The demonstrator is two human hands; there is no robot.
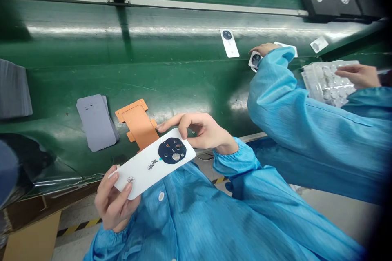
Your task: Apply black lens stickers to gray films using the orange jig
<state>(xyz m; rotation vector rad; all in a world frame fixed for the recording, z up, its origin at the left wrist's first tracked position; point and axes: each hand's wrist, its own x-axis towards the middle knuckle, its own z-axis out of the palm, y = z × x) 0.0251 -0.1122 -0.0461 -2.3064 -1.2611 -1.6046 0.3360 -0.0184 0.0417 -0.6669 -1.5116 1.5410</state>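
Note:
A white phone back cover [143, 173] with a dark camera section is held tilted in front of my body, above the bench's front edge. My left hand [114, 201] grips its lower left end, fingers on the face and edge. At the upper right corner, by the camera section, my right hand [203, 130] pinches the cover with its index finger stretched out to the left. Just beyond the cover lies an orange fixture plate [137, 122], its near end partly hidden. To its left rests a stack of grey phone-shaped sheets [97, 124].
A co-worker's hand [265, 50] touches a white cover at the right; their other hand [358, 76] is over a clear plastic tray [312, 79]. Another white cover [234, 48] lies on the green bench [171, 77]. A taller grey stack [14, 89] stands far left.

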